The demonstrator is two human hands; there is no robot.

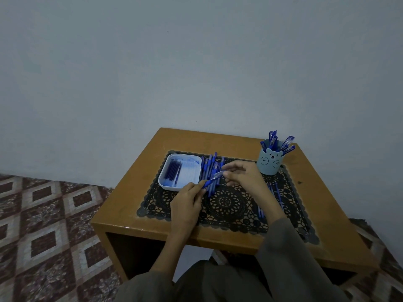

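A blue pen [212,179] is held above the black lace mat [226,203] between both hands. My left hand [187,201] pinches its blue lower end. My right hand [244,174] pinches its clear upper end with curled fingers. Behind the pen lies a pile of several blue pens [210,167]. A white tray [181,172] to the left holds several dark blue refills. More blue refills [272,199] lie on the mat, partly hidden by my right forearm.
A light blue bear-face cup [270,163] with several pens stands at the back right of the small wooden table [135,192]. A wall rises just behind the table. Patterned tiled floor [48,232] lies to the left.
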